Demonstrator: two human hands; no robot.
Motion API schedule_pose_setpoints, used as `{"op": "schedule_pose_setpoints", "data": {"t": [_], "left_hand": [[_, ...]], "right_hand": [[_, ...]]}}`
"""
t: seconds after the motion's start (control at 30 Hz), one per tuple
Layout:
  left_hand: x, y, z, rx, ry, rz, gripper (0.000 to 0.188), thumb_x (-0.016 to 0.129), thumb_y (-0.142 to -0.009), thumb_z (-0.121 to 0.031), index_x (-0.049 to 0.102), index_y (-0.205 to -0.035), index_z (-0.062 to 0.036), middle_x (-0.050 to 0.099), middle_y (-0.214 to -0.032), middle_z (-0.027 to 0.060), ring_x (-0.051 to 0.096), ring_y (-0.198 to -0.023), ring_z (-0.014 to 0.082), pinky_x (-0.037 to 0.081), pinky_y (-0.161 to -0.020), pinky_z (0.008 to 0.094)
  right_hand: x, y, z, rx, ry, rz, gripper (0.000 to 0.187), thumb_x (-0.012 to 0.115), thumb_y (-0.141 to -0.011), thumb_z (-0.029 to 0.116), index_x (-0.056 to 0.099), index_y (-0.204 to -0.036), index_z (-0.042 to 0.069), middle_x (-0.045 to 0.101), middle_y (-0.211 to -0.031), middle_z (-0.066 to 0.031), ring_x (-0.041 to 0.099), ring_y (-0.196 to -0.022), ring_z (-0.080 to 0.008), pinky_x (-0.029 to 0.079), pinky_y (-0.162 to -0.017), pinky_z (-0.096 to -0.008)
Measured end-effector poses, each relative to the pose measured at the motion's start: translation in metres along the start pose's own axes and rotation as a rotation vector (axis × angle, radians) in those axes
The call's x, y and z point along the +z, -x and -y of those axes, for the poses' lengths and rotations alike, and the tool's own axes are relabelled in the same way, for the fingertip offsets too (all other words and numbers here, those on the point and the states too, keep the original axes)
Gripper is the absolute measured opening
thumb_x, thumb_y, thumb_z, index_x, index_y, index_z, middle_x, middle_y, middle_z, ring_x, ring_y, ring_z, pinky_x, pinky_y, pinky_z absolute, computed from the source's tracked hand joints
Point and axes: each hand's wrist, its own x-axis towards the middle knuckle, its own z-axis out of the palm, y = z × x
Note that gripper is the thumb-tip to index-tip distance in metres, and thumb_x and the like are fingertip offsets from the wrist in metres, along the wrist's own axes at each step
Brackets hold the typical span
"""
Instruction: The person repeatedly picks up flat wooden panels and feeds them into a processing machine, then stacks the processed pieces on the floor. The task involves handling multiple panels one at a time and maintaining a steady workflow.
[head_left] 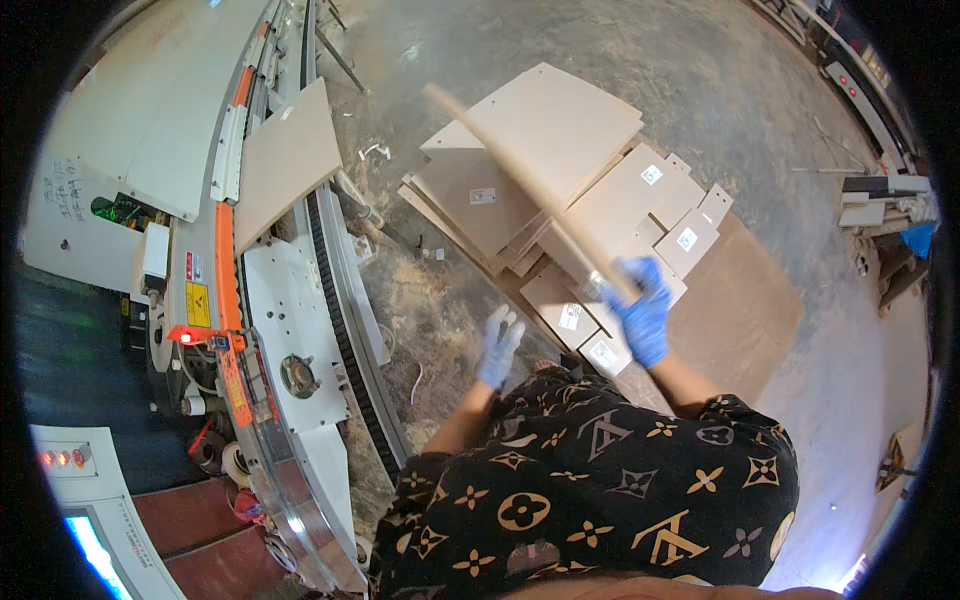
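My right hand (645, 312), in a blue glove, is closed on one end of a board (515, 170) that shows edge-on as a long, narrow tan strip. The board is tilted over the stack, and its far end is smeared by motion. Below and left of it, my left hand (499, 346), in a pale glove, hangs with fingers apart and holds nothing. Under the board lies a pile of flat tan panels (555, 115) of several sizes, some with white labels (687, 239). The board hides part of the pile.
On the left runs a machine with a dark conveyor track (340, 310) and an orange rail (229, 270); a tan panel (290, 155) rests on it. A control panel (95, 510) stands lower left. Brown sheeting (745, 310) lies right of the pile. Offcuts (870, 205) sit far right.
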Motion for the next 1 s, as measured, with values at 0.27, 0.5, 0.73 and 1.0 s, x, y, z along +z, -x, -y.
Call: {"op": "schedule_pose_setpoints", "data": {"t": [0.27, 0.5, 0.73, 1.0], "left_hand": [[-0.012, -0.056, 0.02, -0.413, 0.428, -0.043, 0.053, 0.068, -0.081, -0.035, 0.051, -0.121, -0.0045, 0.056, -0.116, 0.0104, 0.056, -0.102, 0.0204, 0.049, -0.084, 0.0321], [-0.043, 0.021, -0.051, -0.143, 0.106, -0.13, 0.038, 0.067, -0.082, -0.027, 0.061, -0.106, 0.0019, 0.065, -0.091, 0.007, 0.06, -0.079, 0.0162, 0.049, -0.071, 0.0321], [-0.119, 0.149, -0.051, -0.12, -0.101, -0.445, 0.04, 0.065, -0.083, -0.026, 0.057, -0.11, 0.0026, 0.064, -0.093, 0.0081, 0.059, -0.081, 0.0154, 0.049, -0.068, 0.0296], [-0.202, 0.312, -0.012, -0.236, 0.076, -0.727, 0.041, 0.065, -0.083, -0.023, 0.055, -0.114, 0.0021, 0.062, -0.102, 0.0096, 0.06, -0.086, 0.0141, 0.049, -0.069, 0.0307]], "right_hand": [[-0.039, -0.02, -0.088, 0.729, -1.106, -0.034, 0.039, 0.065, -0.077, 0.017, 0.056, -0.113, 0.006, 0.058, -0.114, -0.0086, 0.053, -0.109, -0.0237, 0.042, -0.097, -0.0403], [-0.049, 0.033, -0.113, 0.961, -0.844, 0.357, 0.046, 0.064, -0.081, 0.016, 0.049, -0.124, 0.01, 0.056, -0.12, -0.0106, 0.055, -0.11, -0.0269, 0.054, -0.082, -0.0447], [0.06, 0.016, -0.075, 0.693, -0.337, 0.942, 0.058, 0.063, -0.083, 0.035, 0.046, -0.125, -0.002, 0.058, -0.114, -0.0121, 0.057, -0.103, -0.0188, 0.046, -0.089, -0.0316], [0.211, 0.105, -0.042, 0.401, -0.114, 1.102, 0.047, 0.062, -0.087, 0.033, 0.054, -0.116, -0.003, 0.063, -0.105, -0.0101, 0.058, -0.093, -0.0163, 0.046, -0.083, -0.029]]}}
